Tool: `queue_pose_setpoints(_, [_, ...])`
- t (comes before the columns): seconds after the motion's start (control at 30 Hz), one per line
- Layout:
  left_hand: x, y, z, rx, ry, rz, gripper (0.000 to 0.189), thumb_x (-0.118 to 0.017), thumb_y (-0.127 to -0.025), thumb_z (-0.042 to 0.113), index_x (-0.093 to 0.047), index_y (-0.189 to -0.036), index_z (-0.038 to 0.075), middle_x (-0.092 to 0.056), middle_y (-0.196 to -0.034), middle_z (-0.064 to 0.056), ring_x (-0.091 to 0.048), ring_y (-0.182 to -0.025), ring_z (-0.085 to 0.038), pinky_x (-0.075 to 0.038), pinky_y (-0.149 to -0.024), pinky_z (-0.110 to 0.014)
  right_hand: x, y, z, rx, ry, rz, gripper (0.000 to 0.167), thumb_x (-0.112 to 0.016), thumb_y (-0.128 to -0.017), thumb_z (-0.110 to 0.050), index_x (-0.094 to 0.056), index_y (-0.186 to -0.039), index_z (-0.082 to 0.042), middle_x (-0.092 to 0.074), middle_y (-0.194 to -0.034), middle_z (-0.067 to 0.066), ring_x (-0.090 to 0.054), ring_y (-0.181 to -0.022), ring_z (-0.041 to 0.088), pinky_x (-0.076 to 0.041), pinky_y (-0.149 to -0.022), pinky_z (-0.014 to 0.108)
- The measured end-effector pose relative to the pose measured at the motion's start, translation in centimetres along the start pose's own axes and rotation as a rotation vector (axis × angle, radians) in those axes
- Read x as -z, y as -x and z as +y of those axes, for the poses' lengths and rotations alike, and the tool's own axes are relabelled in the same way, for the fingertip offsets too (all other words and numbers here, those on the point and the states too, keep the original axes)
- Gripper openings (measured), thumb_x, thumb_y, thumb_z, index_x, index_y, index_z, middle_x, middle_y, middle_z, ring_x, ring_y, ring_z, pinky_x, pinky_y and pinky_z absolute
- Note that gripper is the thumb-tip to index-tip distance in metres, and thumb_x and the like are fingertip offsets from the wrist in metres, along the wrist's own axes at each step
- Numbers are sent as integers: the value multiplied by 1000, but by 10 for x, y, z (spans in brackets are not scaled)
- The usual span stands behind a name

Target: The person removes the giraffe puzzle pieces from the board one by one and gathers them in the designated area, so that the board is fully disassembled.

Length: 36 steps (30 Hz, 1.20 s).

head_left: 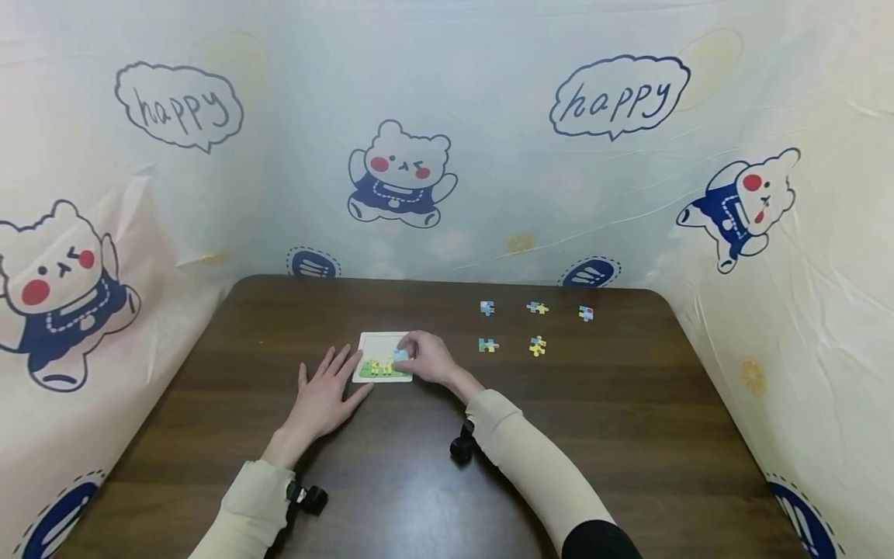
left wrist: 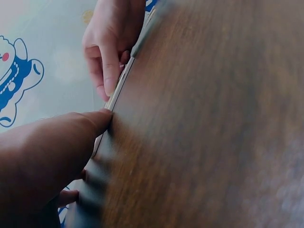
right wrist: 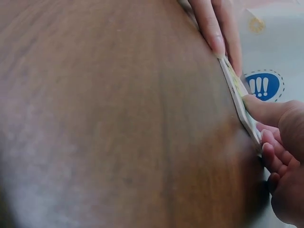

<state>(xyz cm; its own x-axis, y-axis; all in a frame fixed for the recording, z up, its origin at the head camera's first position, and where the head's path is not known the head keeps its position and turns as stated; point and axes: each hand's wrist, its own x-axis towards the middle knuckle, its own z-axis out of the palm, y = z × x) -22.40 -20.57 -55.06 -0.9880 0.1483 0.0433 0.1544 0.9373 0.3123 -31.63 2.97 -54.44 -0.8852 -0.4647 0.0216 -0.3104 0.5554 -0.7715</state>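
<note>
A small white-framed jigsaw puzzle tray (head_left: 382, 335) lies on the table, with green and yellow pieces (head_left: 377, 368) joined along its near side. My left hand (head_left: 324, 400) rests at the tray's left side with fingers spread; its thumb touches the near edge of the frame (left wrist: 99, 142). Over the tray's right part, my right hand (head_left: 431, 359) pinches a light blue puzzle piece (head_left: 400, 355) between thumb and fingers. In the right wrist view the right thumb (right wrist: 266, 110) presses down inside the frame, and the piece itself is hidden there.
Several loose puzzle pieces lie right of the tray in two rows, among them a blue one (head_left: 487, 308), a red-marked one (head_left: 586, 313) and a yellow one (head_left: 537, 346). A printed curtain (head_left: 503, 194) hangs behind the dark wooden table (head_left: 615, 435).
</note>
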Motion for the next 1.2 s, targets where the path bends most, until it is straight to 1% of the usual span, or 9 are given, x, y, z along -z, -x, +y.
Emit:
queue_pose_setpoints(0.1, [1,0,1,0,4,-3,77,-66,-107,51,-42,-170,13,-35,-178,-23,-27,-167,-51,-13,-122,-91,-3,1,1,-6,38,29,34,-88,-96,-26,-75,-122,-8,-62,-91,1,-48,-74,9,-40,-75,24])
queue_pose_setpoints(0.2, [2,0,1,4,2,-4,77,-67,-107,51,-43,-170,12,-35,-178,-23,-28,-167,-52,-13,-122,-91,-6,1,2,9,78,48,35,-86,-97,-29,-73,-124,-9,-63,-93,2,-48,-74,8,-38,-85,28])
queue_pose_setpoints(0.33, [2,1,1,6,-2,4,77,-67,-107,51,-43,-169,13,-36,-178,-23,-28,-167,-51,-13,-122,-91,-9,4,4,38,82,71,34,-85,-99,-28,-70,-124,-10,-64,-100,3,-50,-80,10,-36,-94,34])
queue_pose_setpoints(0.47, [0,0,0,2,3,10,77,-66,-107,52,-43,-170,13,-36,-178,-23,-28,-167,-51,-13,-122,-91,-12,6,7,75,69,106,33,-85,-98,-26,-69,-123,-12,-65,-106,5,-51,-84,11,-36,-91,33])
queue_pose_setpoints(0.57, [-1,0,0,1,1,11,77,-66,-107,52,-43,-170,14,-36,-178,-22,-28,-167,-51,-14,-122,-91,-14,8,11,105,50,139,30,-85,-98,-23,-71,-122,-12,-65,-103,6,-49,-82,10,-34,-88,30])
queue_pose_setpoints(0.7, [-2,0,-1,2,-10,16,77,-67,-107,53,-44,-169,14,-37,-178,-21,-30,-167,-50,-15,-122,-91,-14,10,14,150,-14,181,22,-82,-99,-12,-78,-120,-8,-68,-94,11,-52,-79,10,-41,-81,26])
queue_pose_setpoints(0.8, [-3,-2,-1,-1,-8,13,77,-67,-107,53,-44,-169,14,-37,-178,-21,-29,-167,-50,-15,-122,-91,-14,11,17,170,-31,190,23,-81,-99,-8,-82,-122,-6,-72,-96,12,-55,-79,10,-46,-74,23])
queue_pose_setpoints(1.03, [-4,-2,-2,7,-8,10,77,-66,-107,54,-44,-170,15,-37,-178,-21,-29,-167,-50,-14,-123,-91,-17,11,22,235,36,199,27,-76,-102,-7,-81,-128,-3,-75,-108,12,-60,-80,11,-50,-73,20])
queue_pose_setpoints(1.2, [-3,-1,-3,9,-4,12,78,-66,-107,55,-43,-170,15,-36,-179,-21,-28,-168,-50,-13,-123,-91,-18,11,17,223,77,213,26,-74,-103,-10,-82,-127,-5,-75,-109,11,-61,-81,13,-44,-80,24])
